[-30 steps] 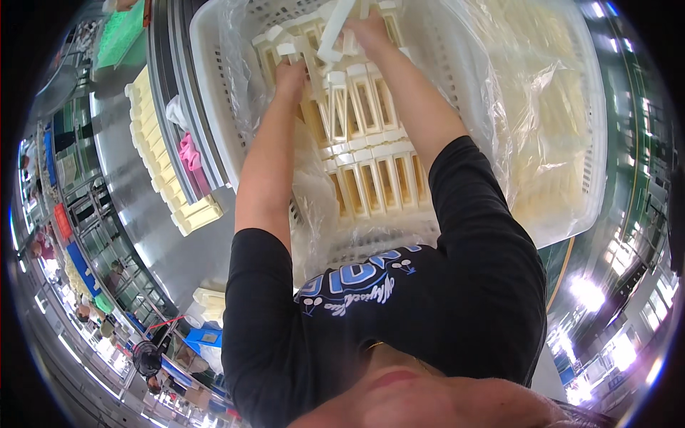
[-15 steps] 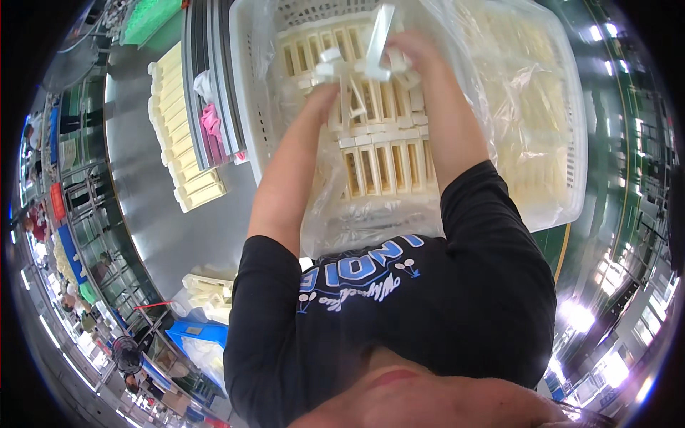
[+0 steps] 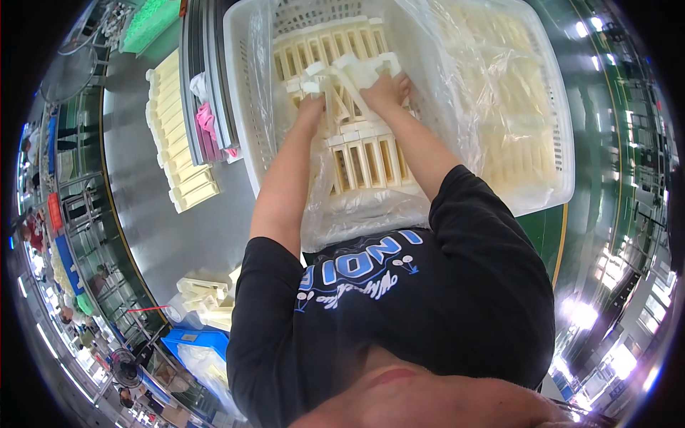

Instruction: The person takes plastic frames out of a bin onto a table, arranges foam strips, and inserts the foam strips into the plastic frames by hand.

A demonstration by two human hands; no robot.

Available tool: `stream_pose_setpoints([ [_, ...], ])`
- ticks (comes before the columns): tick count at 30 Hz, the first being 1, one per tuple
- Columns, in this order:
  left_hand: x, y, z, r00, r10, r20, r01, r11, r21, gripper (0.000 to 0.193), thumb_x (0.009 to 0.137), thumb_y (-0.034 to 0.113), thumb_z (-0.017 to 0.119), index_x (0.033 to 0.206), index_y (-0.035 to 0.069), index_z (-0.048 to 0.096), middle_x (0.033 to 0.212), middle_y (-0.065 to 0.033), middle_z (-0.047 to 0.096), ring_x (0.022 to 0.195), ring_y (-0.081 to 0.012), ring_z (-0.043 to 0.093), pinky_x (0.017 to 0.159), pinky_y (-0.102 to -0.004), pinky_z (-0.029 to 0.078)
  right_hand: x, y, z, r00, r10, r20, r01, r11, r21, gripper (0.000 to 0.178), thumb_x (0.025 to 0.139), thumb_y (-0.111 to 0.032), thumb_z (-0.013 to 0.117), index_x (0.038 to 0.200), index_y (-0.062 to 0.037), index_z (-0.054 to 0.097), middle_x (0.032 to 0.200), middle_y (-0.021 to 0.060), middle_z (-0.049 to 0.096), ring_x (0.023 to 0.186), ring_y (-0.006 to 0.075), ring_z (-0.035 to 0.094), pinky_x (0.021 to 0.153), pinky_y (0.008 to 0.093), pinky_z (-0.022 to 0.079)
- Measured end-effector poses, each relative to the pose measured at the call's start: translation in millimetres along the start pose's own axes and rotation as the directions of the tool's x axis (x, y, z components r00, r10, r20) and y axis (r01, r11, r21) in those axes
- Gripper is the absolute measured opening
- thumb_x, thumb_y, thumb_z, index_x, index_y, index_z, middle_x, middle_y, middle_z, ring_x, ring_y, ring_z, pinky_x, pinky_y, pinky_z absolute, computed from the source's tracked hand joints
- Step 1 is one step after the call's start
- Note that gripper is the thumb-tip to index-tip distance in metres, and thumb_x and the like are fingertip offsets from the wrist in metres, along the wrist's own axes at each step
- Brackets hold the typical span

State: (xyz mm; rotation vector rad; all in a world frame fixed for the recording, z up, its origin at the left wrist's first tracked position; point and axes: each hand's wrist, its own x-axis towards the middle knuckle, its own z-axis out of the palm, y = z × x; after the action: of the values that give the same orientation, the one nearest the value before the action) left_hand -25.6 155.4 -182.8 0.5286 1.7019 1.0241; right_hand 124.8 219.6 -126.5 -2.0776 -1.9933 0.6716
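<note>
Inside a white plastic basket [image 3: 250,135] lined with a clear plastic bag [image 3: 357,214], cream plastic frames [image 3: 367,162] with long rectangular openings stand in rows. Both my hands are over the middle of these rows. My left hand [image 3: 310,113] is closed on the left end of some loose cream frames [image 3: 342,89], which lie aslant over the rows. My right hand [image 3: 387,93] is closed round the right end of the loose frames, its thumb towards the middle. Part of the fingers of both hands is hidden by the pieces.
At right stands another white basket [image 3: 564,143] of cream pieces under clear plastic. On the metal table [image 3: 135,178] at left lies a row of cream frames [image 3: 178,135], beside grey rails [image 3: 207,43] with a pink cloth [image 3: 206,123]. A blue bin [image 3: 187,338] stands lower left.
The loose frames, held higher and tilted before, are now down on the rows in the basket. My right hand has come down and to the left; my left hand has shifted slightly left.
</note>
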Motion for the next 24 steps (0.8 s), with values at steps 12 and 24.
stream_pose_setpoints([
  [12, -13.8, 15.4, 27.4, 0.971, -0.034, 0.237, 0.082, 0.978, -0.193, 0.042, 0.078, 0.021, 0.052, 0.115, 0.005, 0.039, 0.099, -0.0092, 0.053, 0.087, -0.0216, 0.054, 0.072, -0.0368, 0.045, 16.4, 11.5, -0.3, 0.972, 0.189, 0.137, -0.209, 0.967, 0.146, 0.091, 0.055, -0.030, 0.066, 0.126, 0.0041, 0.020, 0.127, 0.0203, 0.029, 0.120, 0.0365, 0.024, 0.099, 0.0406, 0.020],
  [24, -5.1, 5.7, 19.6, 0.945, -0.097, 0.314, 0.243, 0.848, -0.471, 0.026, 0.081, 0.028, 0.048, 0.099, 0.010, 0.055, 0.088, -0.0059, 0.058, 0.083, -0.0202, 0.056, 0.071, -0.0347, 0.047, 6.4, 6.7, 10.7, 0.955, 0.012, 0.295, -0.148, 0.884, 0.443, 0.089, 0.053, -0.033, 0.068, 0.124, 0.0017, 0.025, 0.121, 0.0217, 0.036, 0.113, 0.0356, 0.034, 0.092, 0.0412, 0.032],
])
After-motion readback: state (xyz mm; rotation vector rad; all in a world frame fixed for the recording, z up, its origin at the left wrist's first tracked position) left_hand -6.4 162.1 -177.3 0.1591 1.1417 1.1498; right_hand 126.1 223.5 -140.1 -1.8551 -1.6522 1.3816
